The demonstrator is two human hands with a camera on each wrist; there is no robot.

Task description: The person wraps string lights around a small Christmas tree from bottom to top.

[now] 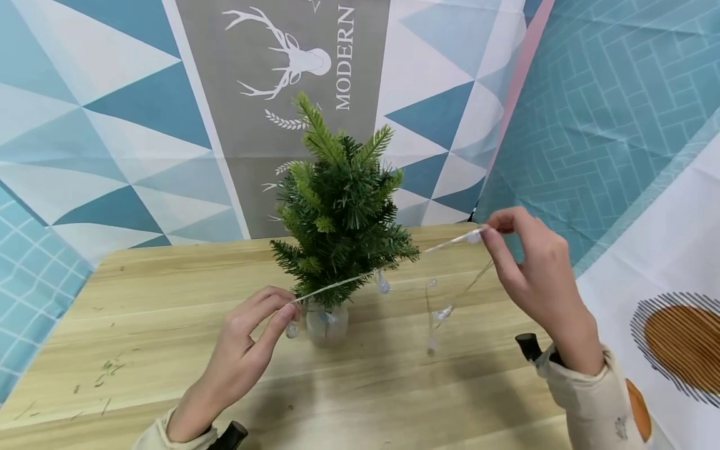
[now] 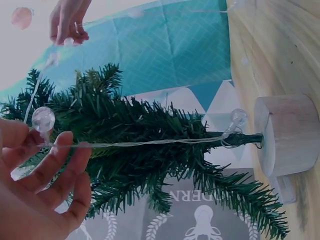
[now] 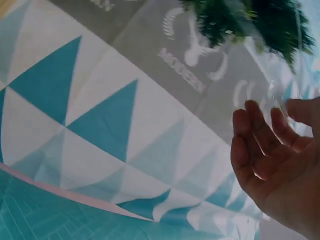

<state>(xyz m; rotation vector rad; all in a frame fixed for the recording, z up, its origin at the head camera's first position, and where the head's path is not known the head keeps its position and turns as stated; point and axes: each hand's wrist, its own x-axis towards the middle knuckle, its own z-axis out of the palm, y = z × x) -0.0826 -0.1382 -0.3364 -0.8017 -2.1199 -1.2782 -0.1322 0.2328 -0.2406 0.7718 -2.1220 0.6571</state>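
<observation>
Left hand (image 1: 243, 340): grip pinched on the wire of the string lights (image 1: 383, 284), before the tree's lower left side.
Right hand (image 1: 538, 275): grip pinched on the same lights at a clear bulb, right of the tree.
String lights: wire stretched between both hands across the tree's lower front; loose loop with bulbs below the right hand; further wire wound about the trunk, just above the base.
Counter (image 1: 169, 275): pale wood grain, green needle scraps (image 1: 109, 369) at left.
Artificial Christmas tree (image 1: 343, 212): green, upright on a pale round base (image 1: 323, 331).
Backdrop cloth (image 1: 360, 37): blue-and-white triangles, grey panel, stag's head, "MODERN".
</observation>
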